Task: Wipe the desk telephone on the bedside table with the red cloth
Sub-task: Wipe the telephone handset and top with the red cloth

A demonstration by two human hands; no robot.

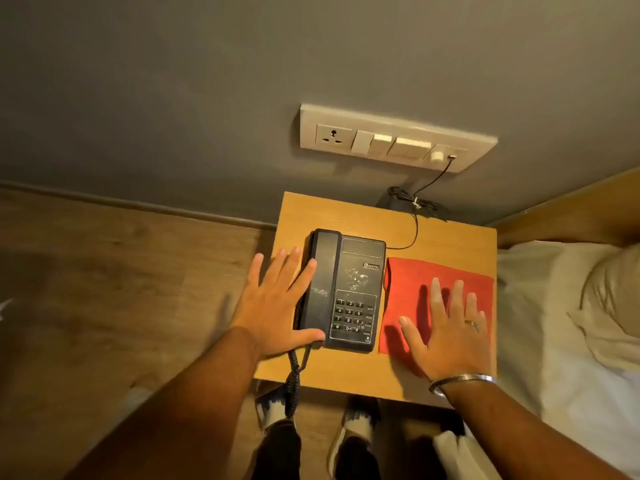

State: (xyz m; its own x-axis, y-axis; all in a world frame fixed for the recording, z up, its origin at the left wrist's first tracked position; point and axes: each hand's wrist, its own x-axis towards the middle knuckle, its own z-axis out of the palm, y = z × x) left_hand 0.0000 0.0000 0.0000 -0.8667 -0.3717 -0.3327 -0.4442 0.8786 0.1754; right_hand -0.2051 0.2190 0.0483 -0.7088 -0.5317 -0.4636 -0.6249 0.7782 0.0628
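Observation:
A black desk telephone (349,289) with a keypad and dusty smudges sits on the wooden bedside table (346,216). Its handset lies in the cradle on the left side. My left hand (273,306) is spread over the handset's left edge, thumb at its near end, fingers apart. A folded red cloth (408,289) lies flat on the table right of the telephone. My right hand (450,334) rests palm down on the cloth with fingers spread, holding nothing.
A coiled handset cord (294,382) hangs off the table's front edge. A thin black cable (415,230) runs from the telephone to a wall switch panel (391,140). A bed with white bedding (568,323) is on the right. My feet (356,420) stand below.

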